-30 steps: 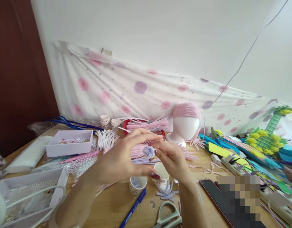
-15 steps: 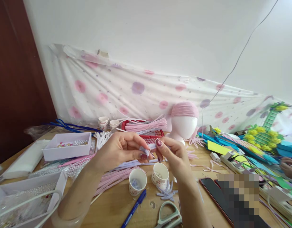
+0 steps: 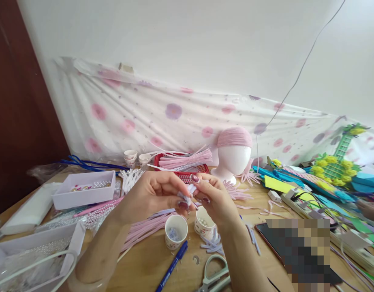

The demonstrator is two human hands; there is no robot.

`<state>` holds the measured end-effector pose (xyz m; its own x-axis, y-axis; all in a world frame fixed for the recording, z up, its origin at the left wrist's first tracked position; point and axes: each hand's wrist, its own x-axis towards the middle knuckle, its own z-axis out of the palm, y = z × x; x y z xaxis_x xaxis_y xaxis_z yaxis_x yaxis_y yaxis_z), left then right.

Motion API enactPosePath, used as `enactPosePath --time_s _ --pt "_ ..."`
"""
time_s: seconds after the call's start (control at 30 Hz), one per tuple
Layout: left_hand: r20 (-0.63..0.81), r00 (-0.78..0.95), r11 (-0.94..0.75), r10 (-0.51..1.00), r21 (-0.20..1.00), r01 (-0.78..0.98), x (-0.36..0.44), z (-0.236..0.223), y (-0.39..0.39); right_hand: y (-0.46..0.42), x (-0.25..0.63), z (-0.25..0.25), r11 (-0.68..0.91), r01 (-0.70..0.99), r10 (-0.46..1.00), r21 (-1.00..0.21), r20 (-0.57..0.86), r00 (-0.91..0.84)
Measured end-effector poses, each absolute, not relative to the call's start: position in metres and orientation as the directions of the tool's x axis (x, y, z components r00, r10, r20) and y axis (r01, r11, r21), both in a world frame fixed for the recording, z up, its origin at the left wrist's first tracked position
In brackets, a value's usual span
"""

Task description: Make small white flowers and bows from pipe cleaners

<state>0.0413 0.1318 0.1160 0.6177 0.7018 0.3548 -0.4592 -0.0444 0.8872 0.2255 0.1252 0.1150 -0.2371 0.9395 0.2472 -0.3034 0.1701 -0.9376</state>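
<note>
Between my hands is a small bent piece of pale lavender pipe cleaner. My left hand pinches its lower left part between thumb and fingers. From the other side, my right hand grips its upper end with thumb and forefinger; the fingers hide part of it. Below them stand a paper cup with lavender bits inside and a second paper cup holding white beads. Short lavender pipe cleaner pieces lie beside the second cup, and pink pipe cleaners lie under my left wrist.
A blue pen, scissors and a phone lie in front. White boxes of beads stand left. Behind are a red basket and a foam head with a pink cap. A power strip and another person's hand are right.
My right hand has shifted slightly left and its thumb has moved up, with the lavender piece now tilted between both hands. The camera view has shifted slightly.
</note>
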Motion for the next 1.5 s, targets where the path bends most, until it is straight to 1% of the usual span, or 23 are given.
enactPosePath --time_s 0.1,0.17,0.3,0.4,0.47,0.53,0.6,0.63,0.67,0.7,0.77,0.83,0.9,1.0,1.07,1.17,1.23,1.3,1.4,1.5 --pt "0.341 0.592 -0.065 0.730 0.897 -0.436 0.044 0.115 0.134 0.127 0.225 0.116 0.206 -0.333 0.949 -0.920 0.271 -0.162" --pt "0.350 0.575 -0.095 0.739 0.900 -0.425 0.048 0.115 0.134 0.128 0.223 0.115 0.204 -0.353 0.957 -0.913 0.262 -0.124" --pt "0.372 0.539 -0.148 0.756 0.899 -0.413 0.054 0.117 0.128 0.130 0.219 0.112 0.151 -0.349 0.958 -0.925 0.224 -0.180" --pt "0.337 0.519 -0.131 0.785 0.910 -0.394 0.054 0.120 0.122 0.134 0.222 0.110 0.166 -0.270 0.947 -0.948 0.230 -0.225" --pt "0.316 0.492 -0.137 0.811 0.920 -0.367 0.053 0.122 0.119 0.137 0.227 0.110 0.252 -0.153 0.944 -0.956 0.277 -0.179" --pt "0.307 0.478 -0.152 0.823 0.930 -0.335 0.052 0.123 0.118 0.138 0.234 0.111 0.406 0.026 0.914 -0.914 0.405 -0.023" --pt "0.306 0.462 -0.174 0.832 0.936 -0.307 0.051 0.123 0.119 0.133 0.240 0.113 0.536 0.245 0.799 -0.808 0.579 0.162" --pt "0.309 0.448 -0.184 0.839 0.936 -0.300 0.051 0.123 0.119 0.129 0.242 0.114 0.574 0.343 0.722 -0.743 0.658 0.216" --pt "0.308 0.438 -0.191 0.845 0.938 -0.290 0.052 0.122 0.119 0.124 0.243 0.116 0.600 0.422 0.655 -0.679 0.720 0.228" --pt "0.304 0.434 -0.195 0.848 0.941 -0.277 0.052 0.122 0.120 0.119 0.244 0.117 0.625 0.477 0.613 -0.618 0.767 0.190" --pt "0.286 0.446 -0.198 0.848 0.952 -0.235 0.054 0.121 0.120 0.109 0.244 0.119 0.675 0.522 0.593 -0.521 0.804 0.036" --pt "0.265 0.459 -0.208 0.848 0.963 -0.172 0.056 0.120 0.121 0.104 0.243 0.121 0.706 0.524 0.625 -0.476 0.767 -0.145" --pt "0.240 0.457 -0.220 0.856 0.971 -0.098 0.058 0.118 0.122 0.103 0.242 0.122 0.709 0.531 0.666 -0.464 0.690 -0.285" --pt "0.191 0.462 -0.224 0.866 0.975 0.016 0.058 0.115 0.125 0.108 0.244 0.124 0.705 0.535 0.700 -0.465 0.574 -0.425" --pt "0.189 0.471 -0.236 0.861 0.971 0.041 0.058 0.115 0.127 0.111 0.247 0.125 0.726 0.504 0.686 -0.468 0.543 -0.484" --pt "0.257 0.462 -0.269 0.849 0.962 -0.041 0.055 0.116 0.127 0.113 0.251 0.126 0.755 0.439 0.656 -0.487 0.577 -0.487" --pt "0.291 0.459 -0.276 0.840 0.956 -0.102 0.054 0.118 0.124 0.113 0.251 0.125 0.755 0.404 0.656 -0.517 0.610 -0.445" --pt "0.294 0.466 -0.262 0.834 0.956 -0.135 0.055 0.118 0.122 0.113 0.250 0.124 0.748 0.367 0.663 -0.552 0.634 -0.399" --pt "0.312 0.455 -0.298 0.834 0.949 -0.105 0.061 0.116 0.119 0.112 0.245 0.121 0.745 0.266 0.666 -0.612 0.655 -0.358" --pt "0.400 0.444 -0.406 0.802 0.910 -0.088 0.068 0.115 0.116 0.112 0.240 0.116 0.699 0.146 0.703 -0.700 0.636 -0.319"
